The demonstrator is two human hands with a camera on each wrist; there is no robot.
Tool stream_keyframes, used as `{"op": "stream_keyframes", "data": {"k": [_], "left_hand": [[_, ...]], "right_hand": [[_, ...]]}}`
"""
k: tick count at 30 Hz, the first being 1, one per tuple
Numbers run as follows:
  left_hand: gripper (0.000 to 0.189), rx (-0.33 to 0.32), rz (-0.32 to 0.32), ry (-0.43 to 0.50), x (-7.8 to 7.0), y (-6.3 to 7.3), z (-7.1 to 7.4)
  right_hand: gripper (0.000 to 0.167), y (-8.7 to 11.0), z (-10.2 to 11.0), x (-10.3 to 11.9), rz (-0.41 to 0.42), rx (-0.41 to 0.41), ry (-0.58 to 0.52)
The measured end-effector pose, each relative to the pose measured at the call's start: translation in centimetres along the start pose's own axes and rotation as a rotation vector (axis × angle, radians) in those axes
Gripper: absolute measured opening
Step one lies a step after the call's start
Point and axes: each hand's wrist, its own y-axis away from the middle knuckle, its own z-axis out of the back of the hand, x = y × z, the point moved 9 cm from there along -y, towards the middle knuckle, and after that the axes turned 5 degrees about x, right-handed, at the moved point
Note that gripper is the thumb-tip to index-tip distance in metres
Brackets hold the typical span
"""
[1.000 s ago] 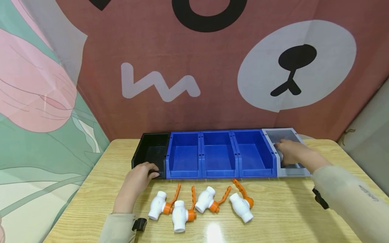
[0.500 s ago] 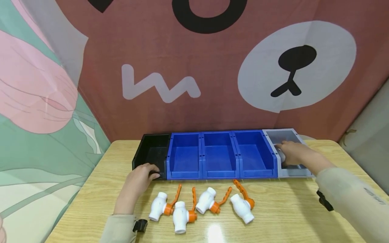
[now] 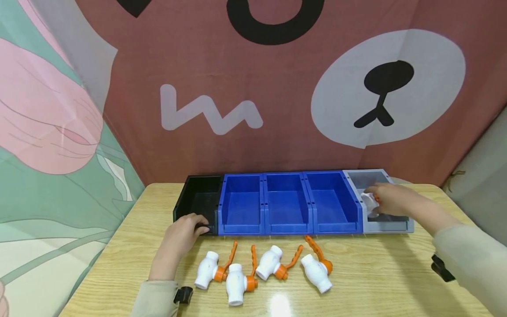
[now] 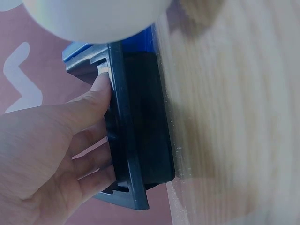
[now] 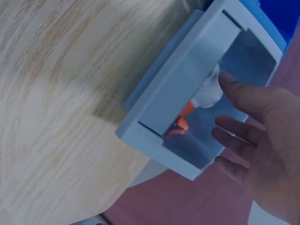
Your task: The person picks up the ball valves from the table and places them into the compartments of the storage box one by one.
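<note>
In the head view, my left hand is at the front of the black bin. It grips the front rim, thumb at the edge and fingertips reaching inside, as the left wrist view also shows. My right hand is over the grey bin at the other end of the row. A white ball valve with an orange handle lies inside that bin. In the right wrist view the fingers are spread apart beside the valve, the thumb tip close to its white body.
Three blue bins stand joined between the black and grey ones. Several more white ball valves with orange handles lie on the wooden table in front of the row. A printed cloth hangs behind the table.
My right hand has drawn back slightly to the right and its fingers have come off the ball valve, which now shows more in the grey bin. The left hand keeps its place.
</note>
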Motion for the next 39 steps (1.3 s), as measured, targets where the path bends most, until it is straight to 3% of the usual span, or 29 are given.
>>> {"op": "stream_keyframes", "data": {"k": [9,18,27,32,39], "left_hand": [[0.007,-0.009,-0.008,0.005,-0.1,-0.2,0.0],[0.008,-0.01,-0.015,-0.001,-0.1,-0.2,0.0],[0.009,-0.006,-0.013,-0.004,-0.1,-0.2,0.0],[0.008,-0.01,-0.016,-0.001,-0.1,-0.2,0.1],[0.007,-0.01,-0.013,0.0,0.0,-0.1,0.1]], "right_hand": [[0.048,2.1,1.5,0.9,0.068,-0.09,0.066],[0.043,4.1,2.8,2.2,0.055,-0.143,0.081],[0.042,5.8,3.8,5.4,0.144,-0.247,0.1],[0.039,5.9,3.7,7.5,0.173,-0.231,0.032],[0.037,5.8,3.1,9.9,0.187,-0.192,0.023]]}}
